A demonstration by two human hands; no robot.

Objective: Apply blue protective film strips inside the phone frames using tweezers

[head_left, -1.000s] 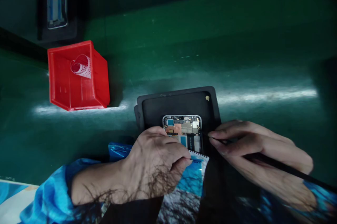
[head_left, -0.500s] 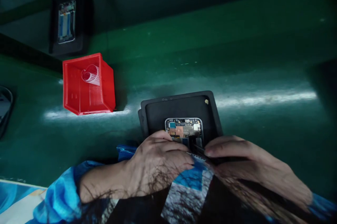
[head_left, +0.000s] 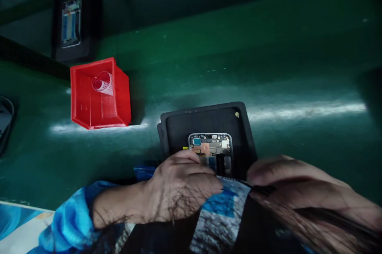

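Observation:
A partly opened smartphone [head_left: 210, 148] lies face up on a black rubber mat [head_left: 203, 120], its circuit board and copper shielding exposed. My left hand [head_left: 182, 178] is curled over the phone's near end and hides its lower edge. To the right, my right hand [head_left: 295, 182] is motion-blurred and lies beyond the phone's right side, apart from it. It appears to grip a thin black tool [head_left: 261, 189], whose tip points towards the phone. A patterned blue-and-grey sleeve [head_left: 221, 214] covers the near edge of the mat.
A red plastic bin [head_left: 98, 94] holding a curled white perforated strip [head_left: 103, 83] stands left of the mat on the green bench [head_left: 268, 67]. Another black mat [head_left: 71, 27] with a phone frame lies farther back left. A dark object [head_left: 5, 122] sits at the left edge.
My right hand has moved right and towards me, drawing the black tool back from the phone. My left hand stays on the phone's near end.

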